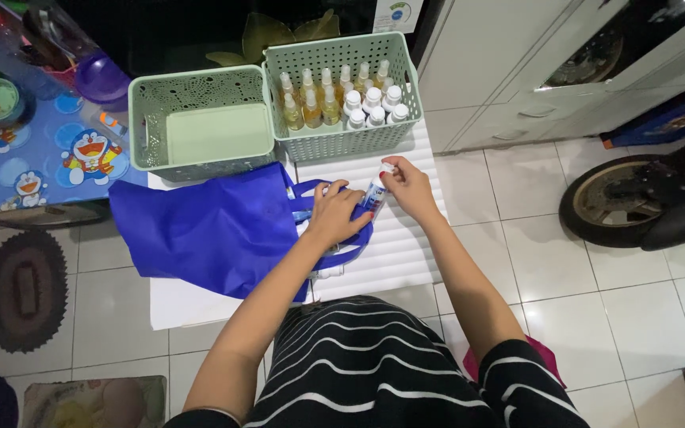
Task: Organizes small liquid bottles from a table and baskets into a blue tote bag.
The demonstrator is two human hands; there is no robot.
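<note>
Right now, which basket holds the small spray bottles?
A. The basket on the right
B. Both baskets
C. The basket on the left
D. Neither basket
A: the right green basket is filled with spray bottles, while the left green basket shows only its bare bottom.

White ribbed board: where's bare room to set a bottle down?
Free: the white ribbed board right of the blue fabric bag, below the right hand; also the empty green basket. Crowded: the bottle-filled green basket.

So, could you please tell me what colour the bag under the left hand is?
The bag is blue, per the head view.
</note>
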